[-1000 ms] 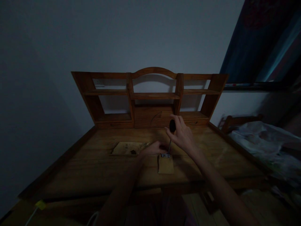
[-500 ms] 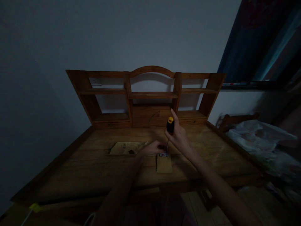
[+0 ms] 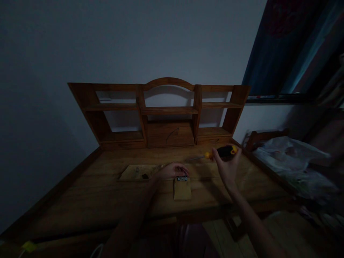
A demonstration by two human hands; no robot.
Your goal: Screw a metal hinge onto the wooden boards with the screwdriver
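While the left hand (image 3: 172, 171) sat at the far left side of the small tan rectangular block (image 3: 182, 190), the right hand (image 3: 228, 168) held the yellow-and-black screwdriver with a slim metal shaft (image 3: 226, 151) beyond the block and to its right. Right fingers were closed on the handle, gripping near the collar and the butt end. Left fingers were curled beside the small silvery perforated metal fitting (image 3: 182, 178) at the block's far edge; whether they pinched it or merely rested there, cannot tell.

Block and fitting lay on the brown wooden desk (image 3: 107, 200). A long pale board with dark stains (image 3: 139, 172) lay left of the block, partly behind the left hand.

Handling, as judged: good driver work there called for fitting and block braced by the left fingers, fingertips clear of the bit, shaft upright over the screw head, bit fully seated before any turning, and steady downward pressure to avoid slipping or stripping.

The screwdriver's long axis ran mostly sideways, nearly level in view. Its tip pointed left, sloping slightly down, and ended past the block's far edge, apart from the fitting; its butt pointed right, away from the block.
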